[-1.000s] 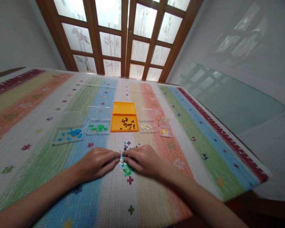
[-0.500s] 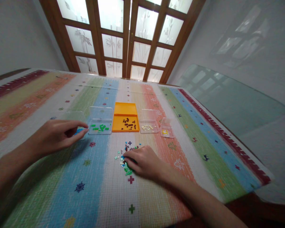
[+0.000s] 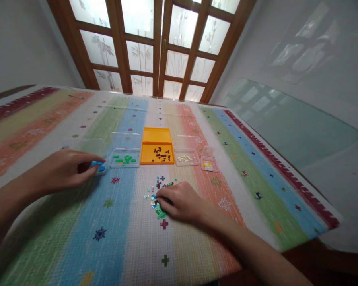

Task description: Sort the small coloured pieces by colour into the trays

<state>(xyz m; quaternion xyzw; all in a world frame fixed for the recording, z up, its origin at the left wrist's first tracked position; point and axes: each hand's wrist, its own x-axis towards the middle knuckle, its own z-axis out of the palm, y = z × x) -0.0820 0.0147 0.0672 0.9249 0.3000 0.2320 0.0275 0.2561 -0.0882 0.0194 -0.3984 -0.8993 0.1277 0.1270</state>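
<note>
My left hand (image 3: 67, 169) is over a clear plastic box with blue toy bricks (image 3: 100, 167) in it, at the left end of the row of boxes. Its thumb and index finger are a little apart, and the blue bricks show between them; the hand covers most of that box. My right hand (image 3: 180, 201) rests on the cloth at a loose pile of small mixed bricks (image 3: 159, 210). Thumb and index finger are closed together at the pile's edge by a blue piece; what is between them is too small to make out.
Along the row stand a clear box of green bricks (image 3: 125, 165), an orange case (image 3: 157, 135) with dark brown bricks, a clear box of cream bricks (image 3: 193, 162) and a small box of yellow pieces (image 3: 213, 167). All lids are up. A striped tablecloth (image 3: 146, 246) covers the table.
My left hand has drawn back slightly to the left, its thumb and index finger parting over the blue bricks. The right hand has stayed almost still at the pile.
</note>
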